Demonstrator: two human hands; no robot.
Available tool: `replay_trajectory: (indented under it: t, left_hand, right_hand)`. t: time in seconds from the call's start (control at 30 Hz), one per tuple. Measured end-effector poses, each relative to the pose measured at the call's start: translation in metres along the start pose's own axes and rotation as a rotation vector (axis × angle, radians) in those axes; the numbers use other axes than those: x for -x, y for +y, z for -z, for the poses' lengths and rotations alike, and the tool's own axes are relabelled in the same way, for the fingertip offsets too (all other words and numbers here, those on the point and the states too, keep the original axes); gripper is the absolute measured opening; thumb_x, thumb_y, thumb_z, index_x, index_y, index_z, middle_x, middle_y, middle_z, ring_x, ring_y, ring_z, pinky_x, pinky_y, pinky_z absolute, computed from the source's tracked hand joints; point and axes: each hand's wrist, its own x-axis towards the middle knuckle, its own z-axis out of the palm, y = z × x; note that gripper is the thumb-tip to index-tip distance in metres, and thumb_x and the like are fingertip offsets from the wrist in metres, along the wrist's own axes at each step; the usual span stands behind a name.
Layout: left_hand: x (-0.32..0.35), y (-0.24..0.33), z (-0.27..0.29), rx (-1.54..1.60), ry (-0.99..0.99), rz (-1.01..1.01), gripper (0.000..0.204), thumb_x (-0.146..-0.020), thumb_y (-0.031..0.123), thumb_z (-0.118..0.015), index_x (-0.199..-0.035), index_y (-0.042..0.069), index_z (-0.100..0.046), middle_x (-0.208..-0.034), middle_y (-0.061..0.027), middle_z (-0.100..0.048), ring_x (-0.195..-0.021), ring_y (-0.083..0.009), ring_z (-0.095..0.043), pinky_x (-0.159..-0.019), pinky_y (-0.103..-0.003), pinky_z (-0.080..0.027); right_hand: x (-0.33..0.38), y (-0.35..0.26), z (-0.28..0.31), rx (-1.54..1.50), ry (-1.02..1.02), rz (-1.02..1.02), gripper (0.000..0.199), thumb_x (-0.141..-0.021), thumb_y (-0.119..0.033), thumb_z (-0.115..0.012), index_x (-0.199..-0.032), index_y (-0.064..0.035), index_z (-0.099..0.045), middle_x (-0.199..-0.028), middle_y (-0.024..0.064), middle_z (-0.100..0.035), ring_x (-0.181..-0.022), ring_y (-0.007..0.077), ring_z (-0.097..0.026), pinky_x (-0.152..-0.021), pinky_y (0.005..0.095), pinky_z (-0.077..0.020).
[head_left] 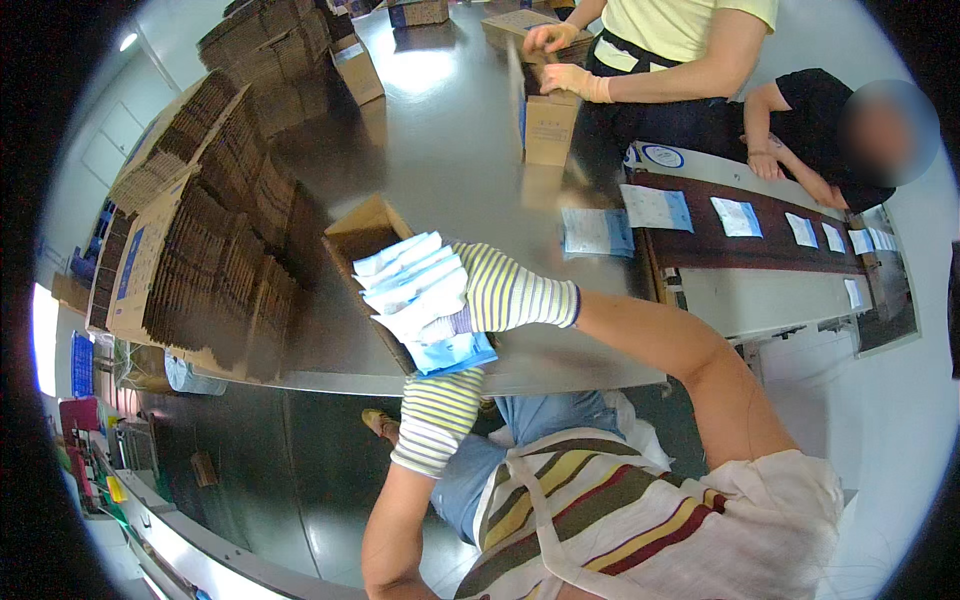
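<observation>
My right hand (505,295), in a striped glove, grips a stack of white and blue flat packets (415,285) from the right side. My left hand (440,400), also in a striped glove, supports the stack from below at its near end. The stack sits over an open brown cardboard box (362,235) lying on the steel table (440,150). The box's inside is mostly hidden by the packets.
Piles of flattened cardboard boxes (215,230) fill the table's left side. A conveyor belt (760,240) at right carries several packets (655,207). Across the table a person in yellow handles an upright box (548,125); another person in black reaches to the belt.
</observation>
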Motion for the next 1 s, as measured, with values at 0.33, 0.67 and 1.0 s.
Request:
replay_trajectory:
  t: [0.33, 0.67, 1.0]
  left_hand:
    - [-0.033, -0.031, 0.091, 0.349, 0.541, 0.107, 0.020, -0.080, 0.014, -0.060, -0.098, 0.004, -0.059, -0.081, -0.0144, -0.062, -0.073, -0.0318, -0.061, -0.062, -0.039, -0.048]
    - [-0.111, -0.126, 0.011, 0.002, -0.670, 0.102, 0.025, -0.082, 0.019, -0.049, -0.090, 0.003, -0.067, -0.093, -0.0180, -0.065, -0.089, -0.0339, -0.062, -0.074, -0.041, -0.049]
    - [-0.090, -0.129, -0.004, 0.247, -0.947, 0.153, 0.026, -0.080, 0.013, -0.057, -0.105, 0.008, -0.064, -0.104, -0.0132, -0.064, -0.093, -0.0277, -0.062, -0.081, -0.034, -0.048]
  right_hand:
    - [0.003, 0.025, -0.030, 0.543, -0.176, -0.192, 0.081, -0.061, -0.048, -0.073, -0.120, 0.0009, -0.047, -0.106, 0.0226, -0.060, -0.103, 0.0349, -0.056, -0.103, 0.0406, -0.0321]
    - [0.012, -0.020, -0.010, 0.117, -0.332, -0.298, 0.096, -0.060, -0.056, -0.073, -0.129, 0.0013, -0.037, -0.125, 0.0258, -0.048, -0.119, 0.0366, -0.045, -0.108, 0.0454, -0.0235]
    - [0.035, -0.008, -0.089, 0.740, 0.050, 0.121, 0.065, -0.064, -0.036, -0.068, -0.120, -0.0059, -0.050, -0.127, 0.0173, -0.045, -0.118, 0.0342, -0.043, -0.102, 0.0512, -0.0327]
